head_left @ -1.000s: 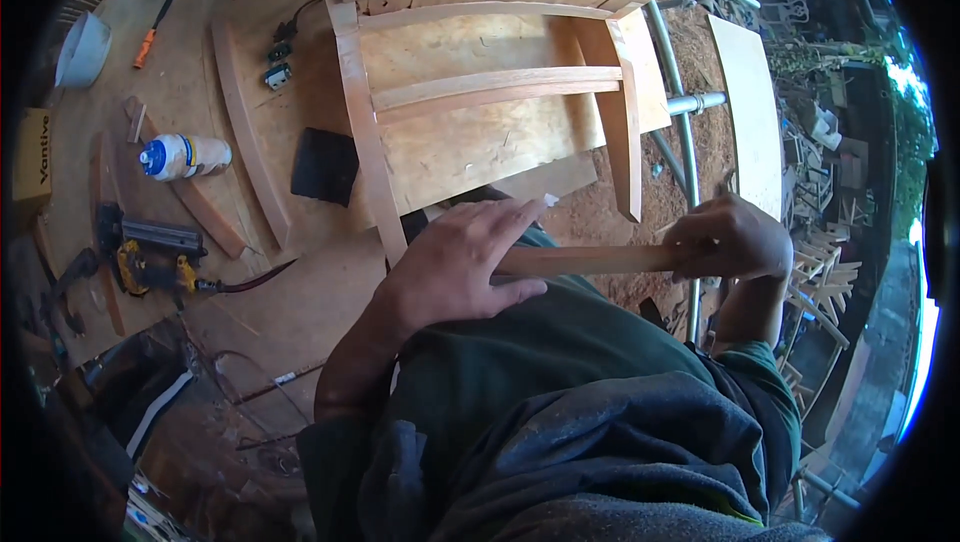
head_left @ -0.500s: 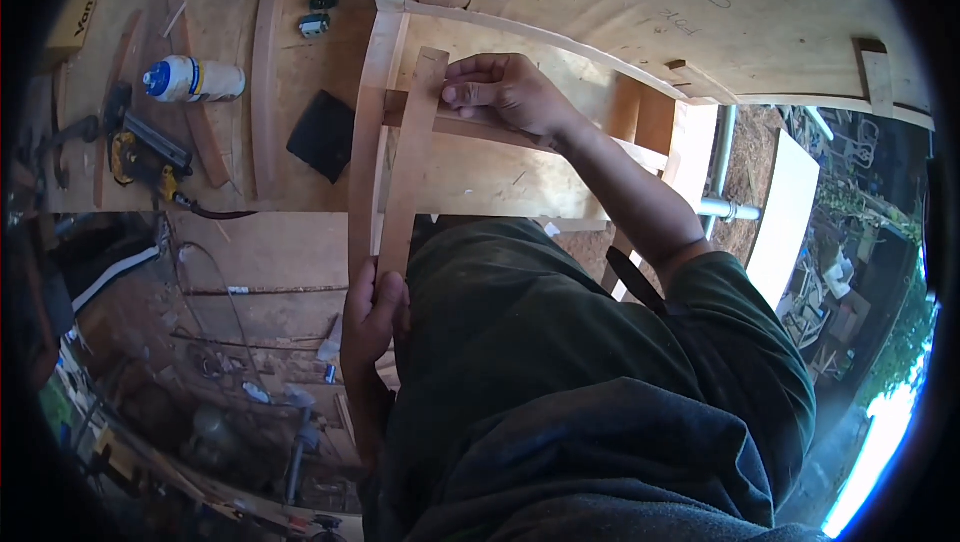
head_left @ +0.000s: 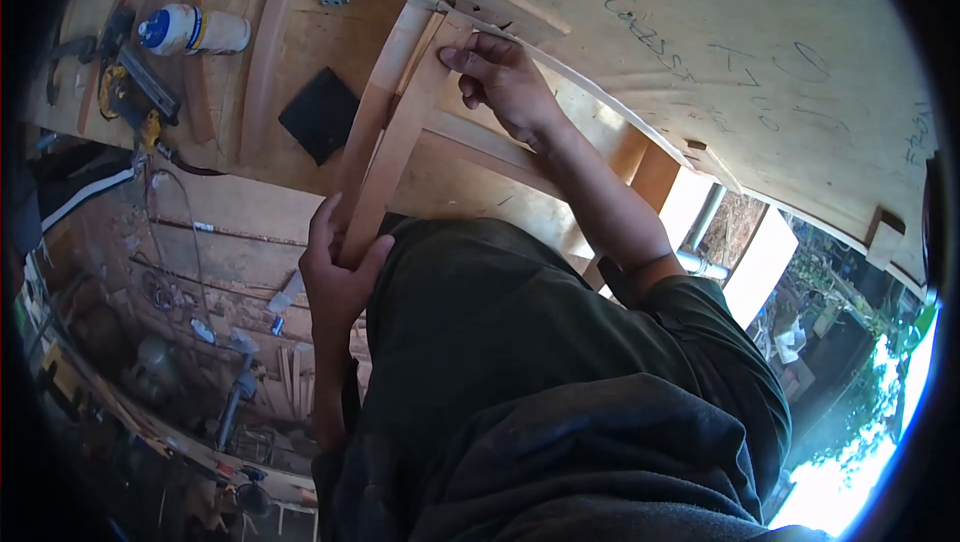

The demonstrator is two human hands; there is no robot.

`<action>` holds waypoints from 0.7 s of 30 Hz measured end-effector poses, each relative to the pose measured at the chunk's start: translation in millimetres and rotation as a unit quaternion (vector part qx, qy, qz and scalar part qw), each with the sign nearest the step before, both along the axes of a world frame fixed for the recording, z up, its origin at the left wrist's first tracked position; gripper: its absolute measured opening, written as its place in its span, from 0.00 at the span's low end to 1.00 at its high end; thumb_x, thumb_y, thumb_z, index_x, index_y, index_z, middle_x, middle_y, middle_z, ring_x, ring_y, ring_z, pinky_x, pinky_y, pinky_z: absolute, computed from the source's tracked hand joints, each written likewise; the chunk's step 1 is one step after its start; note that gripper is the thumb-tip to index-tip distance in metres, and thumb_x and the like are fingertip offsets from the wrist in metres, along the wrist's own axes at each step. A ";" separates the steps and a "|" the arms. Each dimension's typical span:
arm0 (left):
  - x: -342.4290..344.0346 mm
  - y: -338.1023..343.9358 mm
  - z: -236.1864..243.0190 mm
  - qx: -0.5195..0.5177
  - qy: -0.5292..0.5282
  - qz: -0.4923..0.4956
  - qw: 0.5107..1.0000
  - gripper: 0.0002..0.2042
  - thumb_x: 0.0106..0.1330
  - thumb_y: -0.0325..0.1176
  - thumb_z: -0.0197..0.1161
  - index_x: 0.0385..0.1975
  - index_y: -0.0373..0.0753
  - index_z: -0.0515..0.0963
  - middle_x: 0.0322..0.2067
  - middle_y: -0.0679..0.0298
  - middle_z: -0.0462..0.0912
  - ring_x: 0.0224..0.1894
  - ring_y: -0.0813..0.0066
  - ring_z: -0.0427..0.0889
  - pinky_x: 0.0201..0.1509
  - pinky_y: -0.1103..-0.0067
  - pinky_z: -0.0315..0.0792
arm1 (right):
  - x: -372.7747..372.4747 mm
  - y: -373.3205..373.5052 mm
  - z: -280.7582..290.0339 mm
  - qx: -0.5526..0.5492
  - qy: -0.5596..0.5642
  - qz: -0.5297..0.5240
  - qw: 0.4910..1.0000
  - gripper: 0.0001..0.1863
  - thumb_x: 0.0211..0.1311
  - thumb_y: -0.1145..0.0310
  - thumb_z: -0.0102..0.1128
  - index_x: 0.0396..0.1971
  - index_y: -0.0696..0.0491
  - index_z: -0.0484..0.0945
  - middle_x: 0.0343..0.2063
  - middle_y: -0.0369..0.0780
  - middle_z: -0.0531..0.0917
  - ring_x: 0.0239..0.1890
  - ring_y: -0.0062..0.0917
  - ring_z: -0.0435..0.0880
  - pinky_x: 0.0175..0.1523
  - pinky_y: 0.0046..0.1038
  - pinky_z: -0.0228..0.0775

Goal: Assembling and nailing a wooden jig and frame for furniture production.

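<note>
A flat wooden strip (head_left: 402,137) lies along the side rail (head_left: 362,147) of a wooden frame, its far end by the frame's far corner. Near that far end, my right hand (head_left: 508,82) pinches the strip's edge between thumb and fingers. My left hand (head_left: 340,277) grips the near end, thumb on one side and fingers on the other. A crosspiece (head_left: 485,154) of the frame runs off to the right beneath my right forearm. Part of the side rail is hidden under the strip.
A large plywood panel (head_left: 690,42) with handwriting rises on the far right. On the bench at left are a white and blue bottle (head_left: 195,30), a black square pad (head_left: 320,115), a yellow and black power tool (head_left: 130,92) and a curved wooden piece (head_left: 268,52). Scraps litter the floor.
The strip has moved away from me, its far end now close to the frame's corner. Both hands have gone along with it, and my left fingers have spread wider around the near end.
</note>
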State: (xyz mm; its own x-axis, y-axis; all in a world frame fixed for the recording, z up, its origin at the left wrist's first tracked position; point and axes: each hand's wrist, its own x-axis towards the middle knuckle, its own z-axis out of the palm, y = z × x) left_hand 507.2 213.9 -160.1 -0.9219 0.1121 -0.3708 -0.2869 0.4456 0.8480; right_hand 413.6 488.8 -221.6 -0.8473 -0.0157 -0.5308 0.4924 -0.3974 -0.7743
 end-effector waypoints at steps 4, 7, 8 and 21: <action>14.7 -21.8 5.6 -0.166 0.129 -0.141 0.967 0.28 0.52 0.29 0.75 0.54 0.31 0.74 0.41 0.48 0.84 0.40 0.60 0.86 0.45 0.74 0.79 | 14.0 -3.5 9.5 -0.003 -0.013 -0.002 1.000 0.09 0.64 0.67 0.65 0.40 0.55 0.80 0.27 0.31 0.79 0.21 0.14 0.72 0.29 0.17 0.67; 6.2 -28.2 10.8 -0.115 0.113 -0.159 0.974 0.25 0.52 0.28 0.74 0.51 0.31 0.77 0.41 0.48 0.84 0.39 0.55 0.86 0.43 0.72 0.79 | 7.9 4.5 27.8 -0.068 0.001 0.000 0.998 0.12 0.61 0.70 0.65 0.43 0.56 0.78 0.28 0.33 0.80 0.23 0.15 0.74 0.30 0.17 0.68; 1.9 -28.2 14.2 -0.118 0.147 -0.150 0.971 0.24 0.52 0.27 0.74 0.51 0.31 0.77 0.40 0.48 0.84 0.38 0.55 0.86 0.41 0.73 0.80 | 10.2 10.8 35.8 -0.104 0.022 0.010 0.994 0.14 0.60 0.71 0.65 0.44 0.57 0.76 0.29 0.35 0.80 0.25 0.17 0.77 0.31 0.18 0.69; -24.6 27.3 25.6 0.470 0.036 0.202 0.858 0.25 0.75 0.35 0.45 0.66 0.28 0.54 0.54 0.44 0.72 0.58 0.52 0.74 0.63 0.59 0.67 | 108.0 -47.6 63.6 -0.071 0.130 0.268 0.952 0.24 0.60 0.82 0.63 0.56 0.57 0.68 0.43 0.40 0.80 0.47 0.22 0.83 0.51 0.24 0.77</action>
